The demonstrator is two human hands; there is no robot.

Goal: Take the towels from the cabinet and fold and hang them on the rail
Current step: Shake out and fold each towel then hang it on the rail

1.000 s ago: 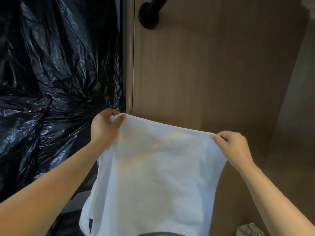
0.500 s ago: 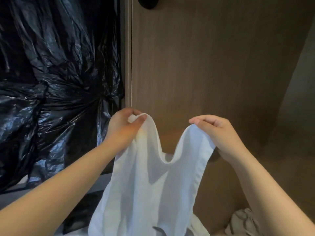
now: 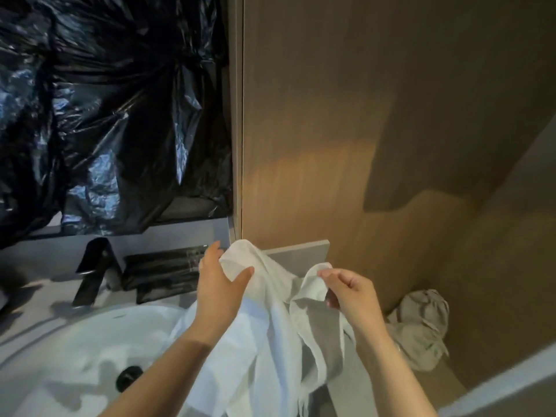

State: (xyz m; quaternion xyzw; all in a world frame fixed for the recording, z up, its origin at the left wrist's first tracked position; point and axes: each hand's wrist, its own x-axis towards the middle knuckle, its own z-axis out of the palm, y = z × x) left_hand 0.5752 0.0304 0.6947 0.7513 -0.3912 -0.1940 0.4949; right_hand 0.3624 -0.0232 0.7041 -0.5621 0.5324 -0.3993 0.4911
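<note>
Hanging over the right edge of the sink [image 3: 90,341], the white towel [image 3: 270,332] is pinched at its top by the left hand [image 3: 221,291] and the right hand [image 3: 352,293].

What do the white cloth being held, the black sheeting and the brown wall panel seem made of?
White cloth: soft woven fabric, matte; it drapes and creases. Black sheeting: thin plastic film, glossy, with crinkles and sharp highlights. Brown wall panel: wood or wood-look laminate, satin, fine vertical grain.

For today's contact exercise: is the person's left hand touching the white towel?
Touching. The head view shows the left hand gripping the white towel at its upper corner, thumb lying on the fabric.
</note>
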